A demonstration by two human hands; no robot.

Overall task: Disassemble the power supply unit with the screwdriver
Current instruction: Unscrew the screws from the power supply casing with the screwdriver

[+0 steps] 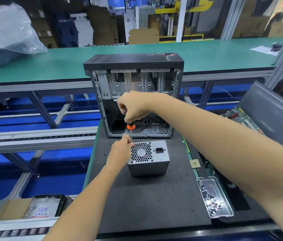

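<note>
Grey metal power supply unit [148, 158], honeycomb fan grille and socket facing up, standing on dark table [154, 197] before open computer case [133, 94]. Left hand [122, 150] fingers pinching screwdriver [130, 129] shaft at its corner; right hand [133, 106] gripping handle.

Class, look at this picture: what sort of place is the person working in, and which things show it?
Probably a factory or electronics workshop: green-topped assembly benches, stacked cardboard boxes behind, and an opened computer case beside a tray of screws.
</note>
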